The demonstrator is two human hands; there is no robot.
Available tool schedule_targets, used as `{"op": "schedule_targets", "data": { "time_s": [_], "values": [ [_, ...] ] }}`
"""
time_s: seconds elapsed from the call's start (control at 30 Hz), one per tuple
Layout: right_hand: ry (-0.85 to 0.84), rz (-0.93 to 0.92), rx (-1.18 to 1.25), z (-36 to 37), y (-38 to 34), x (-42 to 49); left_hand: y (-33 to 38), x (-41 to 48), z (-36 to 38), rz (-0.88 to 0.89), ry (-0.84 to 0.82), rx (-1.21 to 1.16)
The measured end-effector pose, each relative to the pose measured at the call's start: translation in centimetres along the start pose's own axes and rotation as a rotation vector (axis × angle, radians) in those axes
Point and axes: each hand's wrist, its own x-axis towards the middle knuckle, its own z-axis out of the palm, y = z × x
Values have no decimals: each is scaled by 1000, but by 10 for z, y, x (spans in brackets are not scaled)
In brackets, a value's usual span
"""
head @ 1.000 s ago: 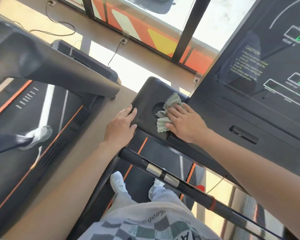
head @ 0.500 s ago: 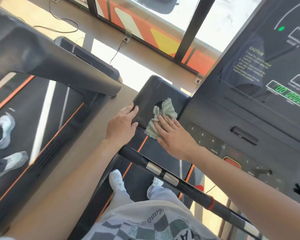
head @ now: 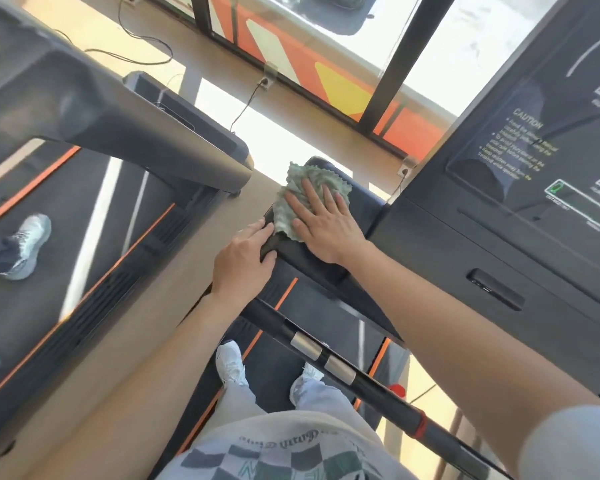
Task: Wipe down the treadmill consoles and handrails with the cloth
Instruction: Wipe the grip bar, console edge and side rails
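Note:
A crumpled pale green cloth (head: pixel 300 188) lies on the black left side tray (head: pixel 364 206) of the treadmill console (head: pixel 499 244). My right hand (head: pixel 323 223) presses flat on the cloth, fingers spread, pointing away from me. My left hand (head: pixel 245 258) grips the tray's near left corner, fingers on top beside the cloth's edge. The dark display panel (head: pixel 548 140) with white caution text rises at the right. A black handrail bar (head: pixel 354 379) with two silver sensor plates runs diagonally below my arms.
A neighbouring treadmill's grey arm (head: pixel 118 123) and belt (head: pixel 66 237) lie to the left, with another person's white shoe (head: pixel 28 244) on it. My own white shoes (head: pixel 231 363) stand on the belt below. Cables and wall sockets (head: pixel 265 81) run along the floor by the window.
My right hand has pushed the cloth forward and left, from the tray's near edge to its far left part, and now lies flat on it. My left hand stays on the corner.

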Motion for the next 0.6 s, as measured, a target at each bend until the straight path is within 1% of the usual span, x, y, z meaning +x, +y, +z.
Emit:
{"op": "schedule_targets", "data": {
  "time_s": [0.13, 0.2, 0.27, 0.33, 0.4, 0.6],
  "values": [
    [-23, 98, -16, -17, 29, 25, -2, -1, 1, -14, 27, 9],
    [-71, 179, -10, -20, 49, 25, -1, -2, 1, -13, 29, 2],
    [-110, 229, -62, -18, 62, 15, 0, -3, 1, -15, 34, 2],
    [-112, 219, -185, -14, 63, -1, 2, -4, 1, -18, 34, 10],
    [-112, 189, -254, -11, 55, -21, 1, -4, 0, -11, 28, 17],
    [-134, 122, -268, -3, 22, -77, -3, -2, -2, 6, 12, 29]
  ]
}}
